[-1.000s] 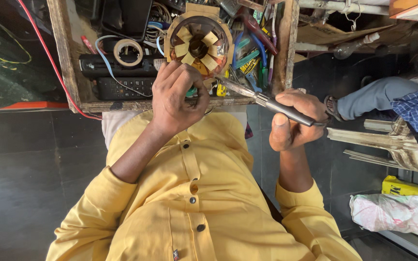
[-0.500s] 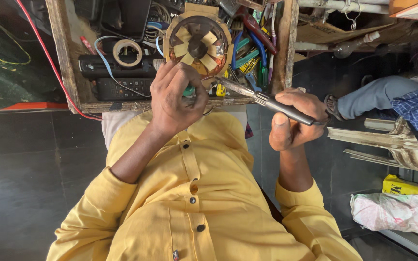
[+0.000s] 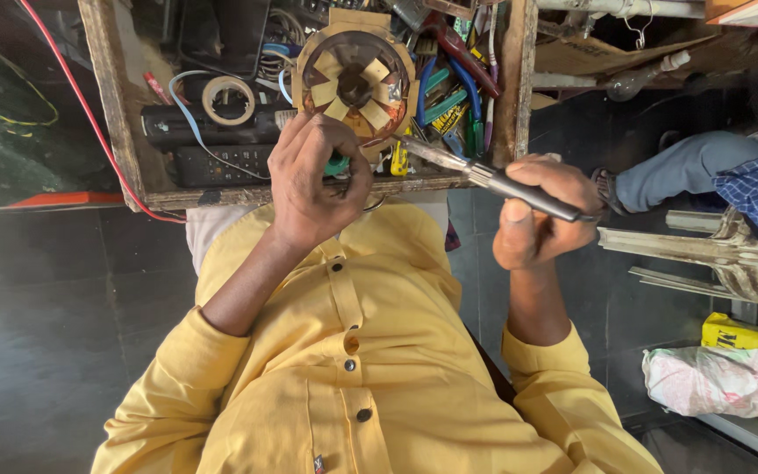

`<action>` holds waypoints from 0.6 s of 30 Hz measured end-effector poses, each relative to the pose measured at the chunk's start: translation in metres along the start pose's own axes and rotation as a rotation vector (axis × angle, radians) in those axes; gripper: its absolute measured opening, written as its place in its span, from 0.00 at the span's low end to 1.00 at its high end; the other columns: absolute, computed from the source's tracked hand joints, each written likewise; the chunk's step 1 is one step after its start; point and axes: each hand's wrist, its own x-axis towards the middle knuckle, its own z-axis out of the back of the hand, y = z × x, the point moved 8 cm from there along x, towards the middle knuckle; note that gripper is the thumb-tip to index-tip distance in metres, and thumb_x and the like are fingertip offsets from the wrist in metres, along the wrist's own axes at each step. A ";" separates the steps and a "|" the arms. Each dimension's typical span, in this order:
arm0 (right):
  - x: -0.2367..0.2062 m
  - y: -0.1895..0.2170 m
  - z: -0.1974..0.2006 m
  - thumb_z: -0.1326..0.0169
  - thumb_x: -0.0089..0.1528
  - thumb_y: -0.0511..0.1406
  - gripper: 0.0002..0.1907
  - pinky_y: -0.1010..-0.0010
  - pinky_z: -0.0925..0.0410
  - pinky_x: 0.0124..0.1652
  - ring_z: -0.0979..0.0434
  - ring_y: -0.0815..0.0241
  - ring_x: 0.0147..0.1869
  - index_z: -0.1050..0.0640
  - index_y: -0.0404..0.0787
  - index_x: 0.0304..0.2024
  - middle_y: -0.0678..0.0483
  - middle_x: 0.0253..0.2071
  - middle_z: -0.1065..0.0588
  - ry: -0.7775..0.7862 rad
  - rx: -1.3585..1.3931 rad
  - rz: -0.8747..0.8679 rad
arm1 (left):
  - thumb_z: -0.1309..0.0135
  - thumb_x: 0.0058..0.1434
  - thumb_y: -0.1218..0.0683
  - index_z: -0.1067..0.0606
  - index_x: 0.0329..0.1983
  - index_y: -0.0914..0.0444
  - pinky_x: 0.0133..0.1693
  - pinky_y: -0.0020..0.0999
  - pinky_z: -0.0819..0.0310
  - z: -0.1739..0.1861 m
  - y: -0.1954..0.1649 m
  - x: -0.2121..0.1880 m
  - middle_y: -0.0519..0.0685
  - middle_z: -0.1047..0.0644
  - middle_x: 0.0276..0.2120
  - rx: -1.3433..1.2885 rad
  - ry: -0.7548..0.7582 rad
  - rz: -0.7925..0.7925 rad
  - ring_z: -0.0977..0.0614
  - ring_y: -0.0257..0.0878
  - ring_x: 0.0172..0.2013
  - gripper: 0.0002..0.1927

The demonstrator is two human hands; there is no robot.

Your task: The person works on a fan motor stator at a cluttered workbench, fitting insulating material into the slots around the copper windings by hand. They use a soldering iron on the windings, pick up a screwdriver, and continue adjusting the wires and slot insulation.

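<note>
At the far left of the frame a thin red cable (image 3: 89,114) runs down past the edge of a worn wooden tray (image 3: 111,105) that fills the upper middle. Inside the tray, left of centre, a roll of pale tape (image 3: 228,99) lies on top of a long black box (image 3: 212,132).

Just right of that, the left hand (image 3: 313,180) sits in the upper centre, fingers curled into a closed grip against the lower rim of a round copper-wound motor stator with tan paper wedges in its slots (image 3: 355,86). A small green piece shows between the fingers and thumb, though what it is cannot be made out from here. The stator stands in the top centre of the frame, over the tray, touching the hand at its lower left edge.

To the right of the stator, a clutter of blue, green and red-handled tools (image 3: 454,96) lies against the tray's right wall. A soldering iron with a metal shaft and black handle (image 3: 493,180) slants from the stator's lower right rim out to the right hand (image 3: 541,211), which is wrapped tight around the handle at centre right. The tip rests at or just beside the stator's edge.

At the far right, another person's leg in blue-grey trousers (image 3: 686,167) lies across the dark floor.
</note>
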 end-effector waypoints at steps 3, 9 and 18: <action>0.002 -0.005 0.008 0.45 0.67 0.42 0.21 0.63 0.25 0.34 0.24 0.51 0.33 0.27 0.26 0.44 0.42 0.40 0.26 -0.077 0.023 -0.024 | 0.41 0.53 0.68 0.33 0.38 0.64 0.44 0.41 0.30 0.001 0.000 0.000 0.49 0.25 0.35 -0.026 -0.012 -0.002 0.23 0.48 0.36 0.15; 0.008 -0.018 0.027 0.43 0.66 0.43 0.22 0.73 0.33 0.24 0.31 0.57 0.26 0.27 0.26 0.45 0.42 0.39 0.28 -0.224 0.185 -0.189 | 0.36 0.57 0.65 0.31 0.38 0.65 0.38 0.40 0.31 0.004 0.004 -0.003 0.51 0.26 0.32 -0.035 -0.023 0.056 0.25 0.47 0.32 0.15; 0.003 -0.063 0.100 0.48 0.67 0.40 0.20 0.71 0.36 0.20 0.34 0.55 0.21 0.31 0.27 0.48 0.41 0.41 0.29 -0.461 0.196 -0.208 | 0.40 0.68 0.65 0.34 0.49 0.65 0.34 0.27 0.28 0.007 0.019 -0.010 0.48 0.26 0.39 -0.356 -0.109 0.246 0.24 0.34 0.33 0.15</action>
